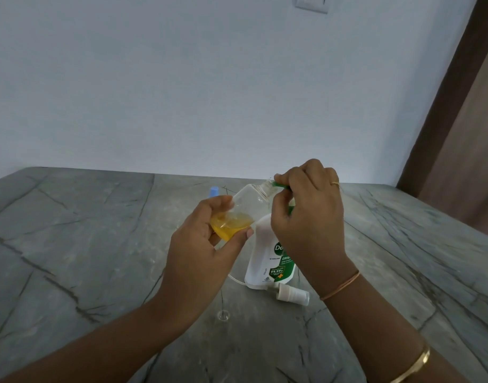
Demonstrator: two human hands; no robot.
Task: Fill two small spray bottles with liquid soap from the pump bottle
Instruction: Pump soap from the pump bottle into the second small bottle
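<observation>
While the small spray bottle (pixel 248 199) was held tilted above the surface (pixel 99 244), neck up and to the right, we noted yellow soap (pixel 231 221) pooled in its lower end. The left hand (pixel 198 250) had its fingers (pixel 223 202) and thumb curled round that lower end. The right hand (pixel 309 217) was clamped on the green pump head (pixel 278 185), whose nozzle met the bottle's open neck. The white pump bottle (pixel 262 252) stood just below and right of the small bottle, partly hidden behind the right hand.

Handling, as we judged it: the small bottle looked like thin, clear, light plastic, stiff enough for a firm hold low on the body. Soap on the neck would make it slippery, so we would keep the grip away from there. The pump bottle looked heavier and steadier, though a push on the head might rock it.

Room: a loose spray head (pixel 292 294) with its dip tube (pixel 234 279) lay touching or just beside the pump bottle's near side. A small clear cap (pixel 223 315) sat nearer still. A blue-topped item (pixel 214 190) stood beyond the left hand. Bare surface ran left and right, and its far edge met the wall (pixel 209 78).
</observation>
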